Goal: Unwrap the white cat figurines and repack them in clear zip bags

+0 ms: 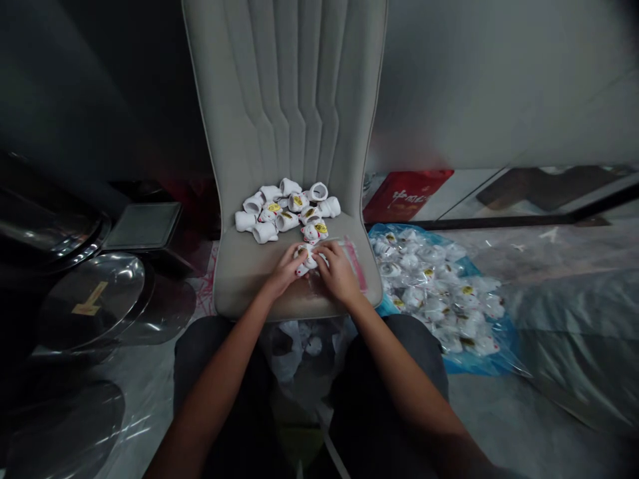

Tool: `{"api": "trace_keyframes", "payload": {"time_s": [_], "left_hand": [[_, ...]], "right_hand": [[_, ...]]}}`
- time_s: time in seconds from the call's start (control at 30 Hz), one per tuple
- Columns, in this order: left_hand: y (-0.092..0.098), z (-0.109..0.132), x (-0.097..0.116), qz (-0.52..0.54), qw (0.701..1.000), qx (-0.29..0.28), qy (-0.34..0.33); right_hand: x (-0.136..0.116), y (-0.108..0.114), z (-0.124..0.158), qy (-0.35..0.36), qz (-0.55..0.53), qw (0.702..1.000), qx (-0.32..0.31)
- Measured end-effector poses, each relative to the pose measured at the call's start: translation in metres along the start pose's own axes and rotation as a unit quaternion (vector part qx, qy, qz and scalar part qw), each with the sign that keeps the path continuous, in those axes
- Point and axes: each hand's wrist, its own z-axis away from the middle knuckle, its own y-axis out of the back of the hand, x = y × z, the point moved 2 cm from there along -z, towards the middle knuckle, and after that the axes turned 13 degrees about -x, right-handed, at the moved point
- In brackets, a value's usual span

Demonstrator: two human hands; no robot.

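My left hand and my right hand meet over the seat of a grey padded chair. Together they pinch a small white cat figurine with red and gold marks. Under my right hand lies a clear plastic bag with a pink edge. Just beyond my hands, on the seat against the backrest, is a heap of several more white figurines, some lying on their sides.
A blue plastic sheet on the floor to the right holds many bagged white figurines. A red box leans behind it. Round shiny metal lids lie at left. A bag of figurines sits between my knees.
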Motion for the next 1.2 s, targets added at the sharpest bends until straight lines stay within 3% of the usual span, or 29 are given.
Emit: {"api": "trace_keyframes", "payload": {"time_s": [0.33, 0.47, 0.57, 0.7, 0.97, 1.07, 1.2], "left_hand": [[-0.018, 0.009, -0.002, -0.047, 0.988, 0.131, -0.065], [-0.016, 0.019, -0.001, -0.075, 0.980, 0.164, -0.081], [-0.009, 0.027, 0.006, -0.150, 0.960, 0.199, -0.127], [-0.004, 0.041, 0.019, -0.310, 0.905, 0.210, -0.204], [0.007, 0.067, 0.042, -0.530, 0.792, 0.183, -0.241], [0.021, 0.072, 0.059, -0.619, 0.745, 0.142, -0.205], [0.045, 0.071, 0.071, -0.734, 0.662, 0.128, -0.083]], "right_hand": [[0.004, -0.005, -0.004, -0.008, -0.010, 1.000, -0.016], [0.000, -0.014, -0.006, 0.002, -0.048, 0.998, -0.043], [-0.008, -0.018, -0.006, 0.001, -0.085, 0.996, -0.022], [-0.022, -0.022, -0.008, 0.002, -0.117, 0.993, 0.004], [-0.030, -0.053, -0.022, -0.017, -0.165, 0.986, 0.004], [-0.022, -0.046, -0.030, -0.008, -0.135, 0.991, 0.002], [0.008, -0.017, -0.045, -0.029, -0.021, 0.997, 0.074]]}}
